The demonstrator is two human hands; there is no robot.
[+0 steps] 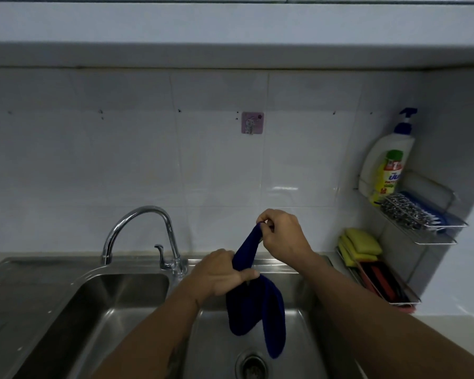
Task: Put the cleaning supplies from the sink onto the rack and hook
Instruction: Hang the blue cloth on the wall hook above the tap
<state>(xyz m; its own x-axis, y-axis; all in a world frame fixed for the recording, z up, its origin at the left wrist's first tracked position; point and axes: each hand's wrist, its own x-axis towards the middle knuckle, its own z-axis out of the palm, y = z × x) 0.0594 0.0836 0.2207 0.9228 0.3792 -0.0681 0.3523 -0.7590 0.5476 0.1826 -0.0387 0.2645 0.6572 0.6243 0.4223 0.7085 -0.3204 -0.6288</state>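
Your right hand [282, 236] pinches the blue cloth's [255, 305] top corner while your left hand [219, 274] clamps its middle, readying it for the hook [251, 127].

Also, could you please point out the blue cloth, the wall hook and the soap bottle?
cloth [257, 307]: head view, on the hanging fold below the left hand.
hook [252, 123]: head view, on its pink adhesive plate.
soap bottle [389, 162]: head view, on the white body.
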